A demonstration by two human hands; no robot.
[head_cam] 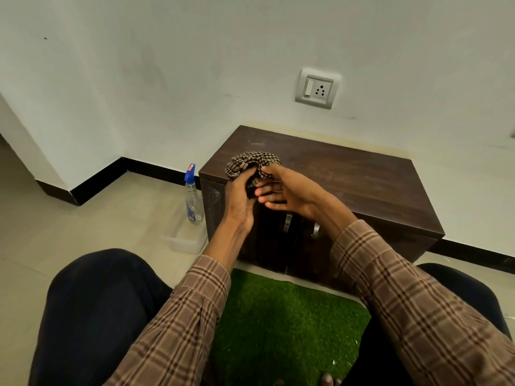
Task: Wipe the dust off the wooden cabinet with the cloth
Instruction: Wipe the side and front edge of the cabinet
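dark wooden cabinet (348, 176) against white wall, checked cloth (250, 162) bunched above its front-left corner, left grip (239, 201) and right grip (289, 190) both clamped on it

We record two long sleeves, the left sleeve (178, 324) and the right sleeve (418, 307), both in a tan-brown plaid crossed by dark brown and pale lines, with cuffs at the wrists. Our left hand (237, 201) and right hand (289, 190) are bare. Dark navy trousers (92, 307) cover both legs.
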